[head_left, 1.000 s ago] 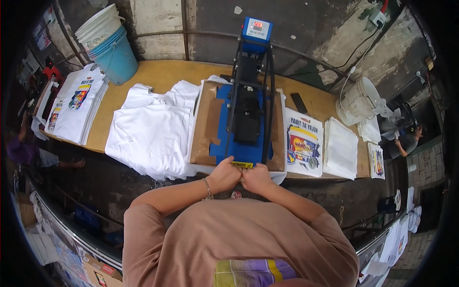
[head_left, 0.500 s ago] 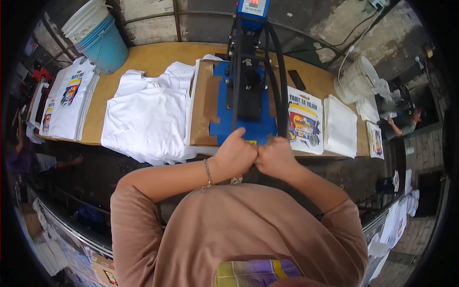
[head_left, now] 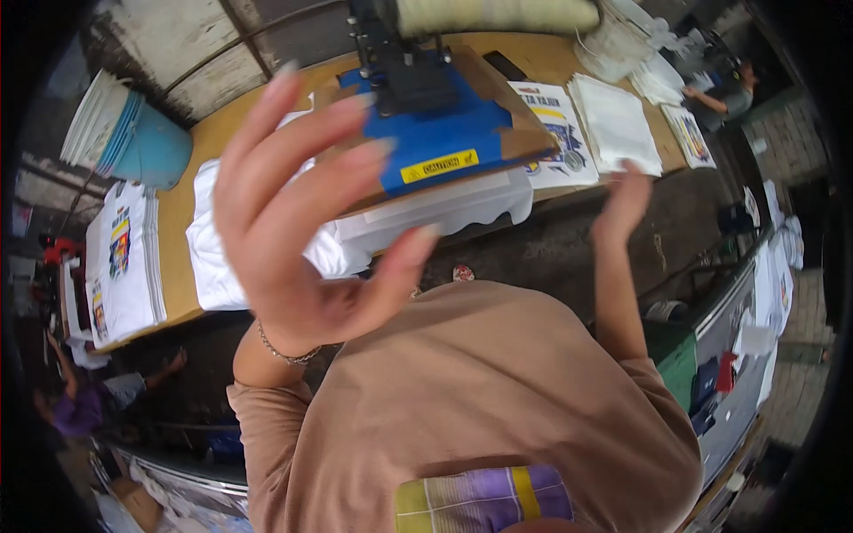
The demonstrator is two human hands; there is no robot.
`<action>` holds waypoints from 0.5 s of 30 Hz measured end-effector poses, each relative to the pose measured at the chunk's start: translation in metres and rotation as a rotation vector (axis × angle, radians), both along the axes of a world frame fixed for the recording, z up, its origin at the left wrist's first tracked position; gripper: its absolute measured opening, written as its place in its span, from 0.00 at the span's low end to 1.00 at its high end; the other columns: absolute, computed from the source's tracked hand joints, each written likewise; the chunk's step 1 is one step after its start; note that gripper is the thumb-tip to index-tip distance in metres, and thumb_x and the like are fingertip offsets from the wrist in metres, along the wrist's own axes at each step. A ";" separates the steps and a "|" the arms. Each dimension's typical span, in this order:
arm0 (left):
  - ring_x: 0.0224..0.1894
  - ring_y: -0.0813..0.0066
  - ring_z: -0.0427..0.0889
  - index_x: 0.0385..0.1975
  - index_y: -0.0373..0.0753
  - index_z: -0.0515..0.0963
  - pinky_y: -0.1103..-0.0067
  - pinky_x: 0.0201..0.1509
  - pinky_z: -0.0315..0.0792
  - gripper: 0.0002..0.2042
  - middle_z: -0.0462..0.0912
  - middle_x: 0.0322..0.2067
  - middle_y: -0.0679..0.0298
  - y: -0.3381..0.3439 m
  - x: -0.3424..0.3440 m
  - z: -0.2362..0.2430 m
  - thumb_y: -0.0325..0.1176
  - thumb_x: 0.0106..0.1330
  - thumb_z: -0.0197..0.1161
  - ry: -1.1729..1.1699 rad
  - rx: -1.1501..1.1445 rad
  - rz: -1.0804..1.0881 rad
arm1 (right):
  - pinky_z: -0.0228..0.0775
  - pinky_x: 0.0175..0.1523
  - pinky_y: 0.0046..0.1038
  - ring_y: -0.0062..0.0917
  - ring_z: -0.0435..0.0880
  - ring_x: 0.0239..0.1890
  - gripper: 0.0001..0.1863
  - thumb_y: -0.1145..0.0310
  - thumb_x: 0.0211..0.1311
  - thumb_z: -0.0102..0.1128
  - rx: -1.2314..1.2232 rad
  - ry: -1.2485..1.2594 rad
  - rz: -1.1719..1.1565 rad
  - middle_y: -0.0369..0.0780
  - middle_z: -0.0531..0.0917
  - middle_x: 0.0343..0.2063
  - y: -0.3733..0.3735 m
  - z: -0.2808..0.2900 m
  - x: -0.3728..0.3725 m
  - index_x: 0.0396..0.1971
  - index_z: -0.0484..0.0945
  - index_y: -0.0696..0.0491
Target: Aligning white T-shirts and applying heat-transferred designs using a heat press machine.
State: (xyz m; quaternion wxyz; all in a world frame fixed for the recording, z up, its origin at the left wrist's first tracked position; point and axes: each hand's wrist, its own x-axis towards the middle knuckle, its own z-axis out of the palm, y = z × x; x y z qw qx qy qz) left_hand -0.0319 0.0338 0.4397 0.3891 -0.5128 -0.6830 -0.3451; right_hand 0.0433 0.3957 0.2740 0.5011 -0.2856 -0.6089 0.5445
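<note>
My left hand (head_left: 302, 213) is raised close to the view with its fingers spread and nothing in it. Behind it stands a heat press with a blue top plate (head_left: 400, 133), brown covering at its edges and a yellow caution label. White cloth (head_left: 435, 213) lies beneath the plate and hangs over the table's front edge. A thick pale-yellow padded bar (head_left: 498, 14), blurred, crosses above the press. My right hand (head_left: 622, 209), blurred, is at the table's front edge beside a stack of white sheets (head_left: 613, 120); its fingers look stretched out, with nothing seen in them.
Printed transfer sheets (head_left: 555, 133) lie right of the press, near a dark phone (head_left: 504, 66). White shirts (head_left: 218, 266) and a printed shirt stack (head_left: 124, 262) lie at left, by stacked buckets (head_left: 133, 133). Other people are at both sides.
My hands, together in front of the press before, have come apart: the left rose toward the view, the right moved right. The padded bar now shows high up, and my view has shifted.
</note>
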 end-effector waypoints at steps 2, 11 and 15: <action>0.55 0.45 0.67 0.44 0.34 0.67 0.59 0.59 0.59 0.20 0.73 0.45 0.48 0.001 0.001 -0.014 0.32 0.53 0.62 -0.019 0.068 -0.035 | 0.62 0.36 0.19 0.17 0.69 0.32 0.10 0.65 0.59 0.53 0.107 -0.396 0.074 0.34 0.75 0.34 -0.002 -0.072 -0.006 0.39 0.75 0.52; 0.53 0.54 0.69 0.42 0.36 0.69 0.67 0.56 0.61 0.19 0.74 0.44 0.53 -0.007 0.028 -0.080 0.25 0.49 0.63 -0.404 0.092 0.055 | 0.54 0.57 0.41 0.47 0.61 0.54 0.36 0.43 0.37 0.68 0.449 -0.936 -0.032 0.51 0.67 0.49 -0.066 -0.168 -0.089 0.40 0.75 0.57; 0.51 0.57 0.70 0.44 0.34 0.68 0.69 0.55 0.62 0.18 0.74 0.45 0.54 -0.008 0.049 -0.121 0.23 0.51 0.62 -0.510 0.109 0.223 | 0.60 0.53 0.38 0.43 0.70 0.47 0.31 0.50 0.40 0.68 0.550 -1.133 0.102 0.47 0.74 0.43 -0.059 -0.155 -0.106 0.40 0.74 0.58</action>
